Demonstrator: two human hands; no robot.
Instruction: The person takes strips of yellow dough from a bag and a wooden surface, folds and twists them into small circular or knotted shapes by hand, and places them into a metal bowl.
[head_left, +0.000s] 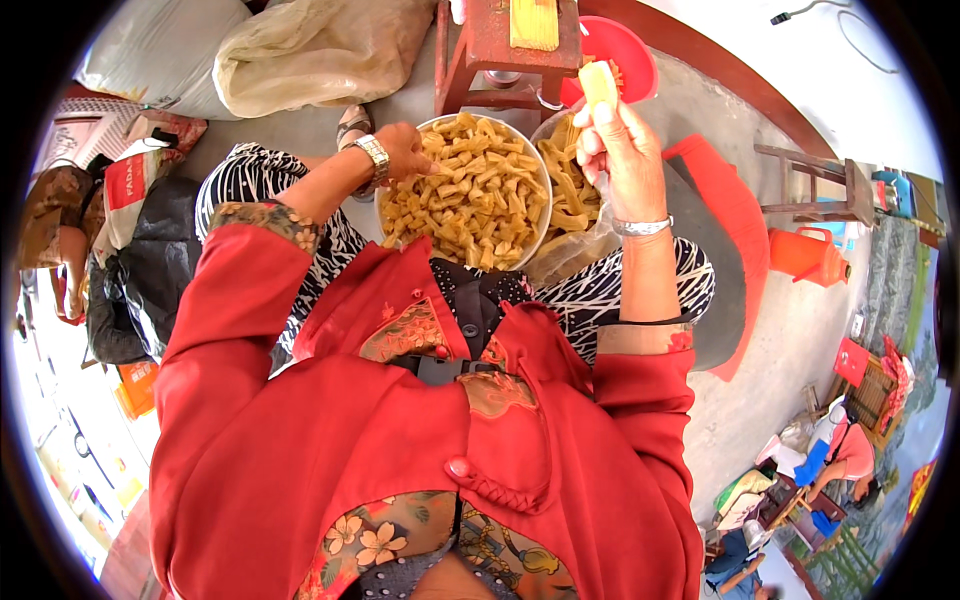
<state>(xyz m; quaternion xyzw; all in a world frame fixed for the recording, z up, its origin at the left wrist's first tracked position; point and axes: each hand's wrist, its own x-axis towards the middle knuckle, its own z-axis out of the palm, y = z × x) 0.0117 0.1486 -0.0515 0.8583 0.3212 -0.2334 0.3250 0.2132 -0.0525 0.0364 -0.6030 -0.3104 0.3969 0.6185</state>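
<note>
A round, pale-rimmed basin [549,190] in front of me is heaped with tan knotted strips [465,190] that look like tofu-skin knots. At its upper left edge is my left hand [403,153], closed, its curled fingertips against the knots; anything inside them is hidden. My right hand [622,145] is raised to the right of the basin. Between its thumb and fingers it pinches a pale yellow folded strip [598,84]. Under that hand, beside the basin, more tan strips [568,180] lie in a clear plastic bag [575,252].
Ahead stands a red-brown wooden stool [480,50] with a yellow slab [534,24] on top. A pink-red basin [635,65] is beside it. Large sacks [320,55] lie ahead left. At right are a wooden stool [820,190], an orange jug [805,255] and a co-worker [852,450].
</note>
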